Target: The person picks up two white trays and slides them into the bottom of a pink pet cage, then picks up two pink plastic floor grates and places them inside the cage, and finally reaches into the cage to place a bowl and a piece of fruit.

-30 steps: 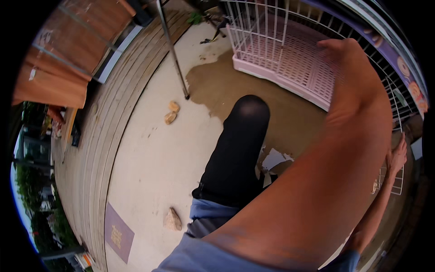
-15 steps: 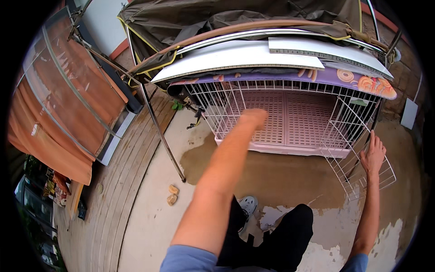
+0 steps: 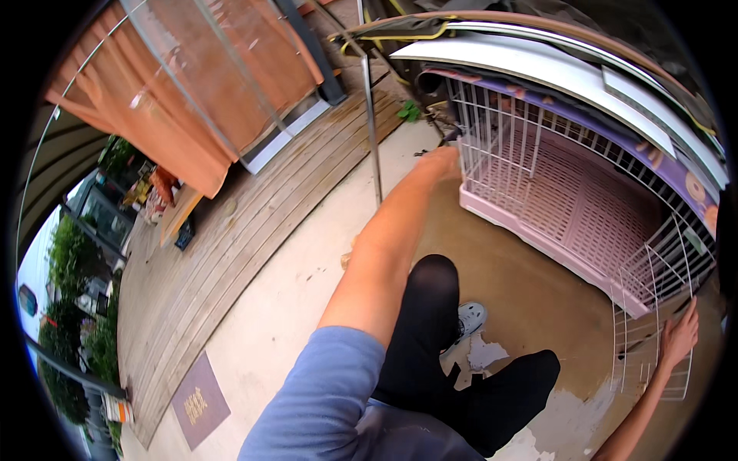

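A wire cage point(image 3: 530, 207) with a pink slatted plastic floor stands at the right, its front open. Beside its left front corner is my left hand point(image 3: 441, 163), arm stretched forward; its fingers are hidden and blurred, so I cannot tell whether it holds anything. At the cage's right end, a white wire door point(image 3: 642, 338) is swung outward. My right hand point(image 3: 678, 338) grips the outer edge of that door. On top of the cage lie a purple patterned cloth point(image 3: 615, 127) and white panels point(image 3: 530, 65).
Wet concrete point(image 3: 492, 257) surrounds the cage's base. A metal pole point(image 3: 372, 131) rises left of it. Farther left are a plank deck point(image 3: 254, 246), an orange curtain point(image 3: 207, 84) and a small green plant point(image 3: 410, 111). A brown mat point(image 3: 200, 399) lies on the ground at lower left.
My view has turned left, so the cage appears farther right. My left hand has gone from in front of the cage opening to its left front corner. My right hand stays at the door.
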Available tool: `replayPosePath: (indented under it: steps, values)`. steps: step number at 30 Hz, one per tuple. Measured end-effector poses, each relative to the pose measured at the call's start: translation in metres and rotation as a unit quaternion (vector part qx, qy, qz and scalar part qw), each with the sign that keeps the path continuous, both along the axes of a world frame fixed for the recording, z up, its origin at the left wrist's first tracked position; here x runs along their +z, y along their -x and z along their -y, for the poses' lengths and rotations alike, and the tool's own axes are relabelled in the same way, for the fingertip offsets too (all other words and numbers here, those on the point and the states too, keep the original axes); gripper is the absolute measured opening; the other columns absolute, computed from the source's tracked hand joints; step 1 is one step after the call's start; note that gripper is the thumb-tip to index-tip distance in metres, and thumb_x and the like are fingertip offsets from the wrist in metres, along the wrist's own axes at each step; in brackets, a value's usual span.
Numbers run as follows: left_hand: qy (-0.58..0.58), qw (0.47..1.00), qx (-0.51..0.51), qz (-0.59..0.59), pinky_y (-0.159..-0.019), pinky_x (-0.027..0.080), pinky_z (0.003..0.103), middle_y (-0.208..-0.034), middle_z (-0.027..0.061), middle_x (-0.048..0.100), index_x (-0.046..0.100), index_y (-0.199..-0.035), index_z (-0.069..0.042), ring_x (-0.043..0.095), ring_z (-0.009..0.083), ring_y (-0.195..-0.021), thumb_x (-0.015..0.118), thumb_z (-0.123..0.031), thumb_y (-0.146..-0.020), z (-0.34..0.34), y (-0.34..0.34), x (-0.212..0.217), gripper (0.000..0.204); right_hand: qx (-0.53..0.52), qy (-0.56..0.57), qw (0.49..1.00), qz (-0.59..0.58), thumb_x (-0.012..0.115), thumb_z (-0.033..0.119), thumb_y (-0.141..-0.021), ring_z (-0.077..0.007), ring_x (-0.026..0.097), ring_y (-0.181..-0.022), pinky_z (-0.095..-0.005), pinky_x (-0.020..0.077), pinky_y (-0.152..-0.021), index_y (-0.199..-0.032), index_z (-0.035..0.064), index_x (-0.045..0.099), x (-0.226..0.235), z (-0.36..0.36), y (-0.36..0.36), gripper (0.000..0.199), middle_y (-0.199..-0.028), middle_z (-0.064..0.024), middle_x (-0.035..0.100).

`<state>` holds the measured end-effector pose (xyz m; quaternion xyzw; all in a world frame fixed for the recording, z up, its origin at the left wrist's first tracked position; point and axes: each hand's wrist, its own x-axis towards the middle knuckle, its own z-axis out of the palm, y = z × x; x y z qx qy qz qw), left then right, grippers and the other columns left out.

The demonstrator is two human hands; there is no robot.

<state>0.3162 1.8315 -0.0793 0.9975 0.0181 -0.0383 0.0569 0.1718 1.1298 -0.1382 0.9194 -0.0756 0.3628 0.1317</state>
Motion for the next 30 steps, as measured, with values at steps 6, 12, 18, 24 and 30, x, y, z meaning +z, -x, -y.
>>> replayPosePath:
  steps: [6, 12, 18, 24, 30]
  values:
    - [0.046, 0.99, -0.067, 0.112, -0.101, 0.039, 0.038, -0.131, 0.0148, 0.05, 0.051, -0.126, -0.007, 0.047, 0.0281, -0.122, 0.072, -0.025, -0.071, 0.034, -0.044, 0.002, 0.062, 0.022, 0.011, 1.0, -0.012, 0.07, 0.016, -0.069, -0.0313, 0.053, -0.109, -0.0405, 0.0434, -0.09, -0.135, 0.0059, 0.039, 0.013, -0.006, -0.004, 0.074, -0.122, -0.0167, 0.053]
    - [0.062, 0.957, -0.127, 0.255, -0.104, 0.034, 0.038, -0.134, 0.0245, 0.043, 0.043, -0.129, 0.004, 0.041, 0.0348, -0.125, 0.072, -0.031, -0.073, 0.043, -0.071, 0.033, 0.073, -0.033, -0.022, 0.999, -0.03, 0.065, 0.022, -0.066, -0.0266, 0.049, -0.103, -0.0416, 0.0368, -0.09, -0.133, 0.0085, 0.039, 0.05, -0.055, -0.006, 0.073, -0.108, -0.0089, 0.051]
    - [0.561, 0.817, 0.065, 0.12, -0.107, 0.025, 0.04, -0.142, 0.0119, 0.037, 0.045, -0.133, -0.005, 0.028, 0.0254, -0.134, 0.062, -0.053, -0.081, 0.11, -0.085, 0.092, 0.074, -0.032, -0.047, 0.997, -0.045, 0.066, 0.021, -0.063, -0.0269, 0.049, -0.101, -0.0407, 0.0369, -0.087, -0.133, 0.0073, 0.039, 0.048, -0.046, 0.01, 0.076, -0.107, -0.0106, 0.051]
    - [0.697, 0.693, 0.023, 0.183, -0.105, 0.02, 0.043, -0.127, -0.0008, 0.047, 0.056, -0.112, -0.015, 0.035, 0.0177, -0.123, 0.068, -0.038, -0.078, 0.13, -0.099, 0.055, 0.043, -0.036, -0.068, 0.996, -0.048, 0.067, 0.023, -0.063, -0.0264, 0.049, -0.101, -0.0401, 0.0357, -0.088, -0.131, 0.0066, 0.039, 0.052, -0.051, 0.013, 0.075, -0.105, -0.0103, 0.05]
    - [0.811, 0.542, -0.009, 0.219, -0.106, 0.01, 0.043, -0.104, -0.0051, 0.055, 0.057, -0.093, -0.018, 0.04, 0.0078, -0.108, 0.059, -0.03, -0.077, 0.12, -0.128, 0.058, 0.02, -0.036, -0.099, 0.993, -0.052, 0.068, 0.025, -0.064, -0.0264, 0.05, -0.102, -0.0402, 0.0357, -0.089, -0.13, 0.0066, 0.041, 0.056, -0.054, 0.012, 0.074, -0.106, -0.0104, 0.051]
